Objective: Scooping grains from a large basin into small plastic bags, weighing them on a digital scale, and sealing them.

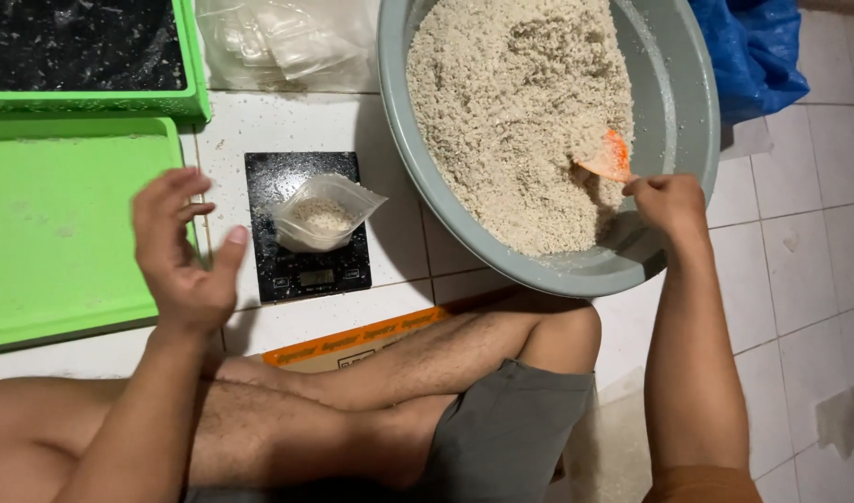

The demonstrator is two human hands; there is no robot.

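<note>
Orange scoop (pixel 611 156) sits pinched in the right hand (pixel 669 203) grip, dug into the grain filling the grey basin (pixel 674 102), while the left hand (pixel 180 251) hovers open-palmed, empty, beside the bagged scale (pixel 306 228).

Left hand (pixel 183 250) just hangs in the air, palm open and fingers loosely spread, while the right hand (pixel 667 203) is fisted tight with that arm stretched out.

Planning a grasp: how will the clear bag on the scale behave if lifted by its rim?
The clear plastic bag is probably floppy: its thin walls look creased and the mouth gapes unevenly. Likely light, since only a little grain sits at the bottom. It may tip or spill, standing unsupported on the black scale.
</note>
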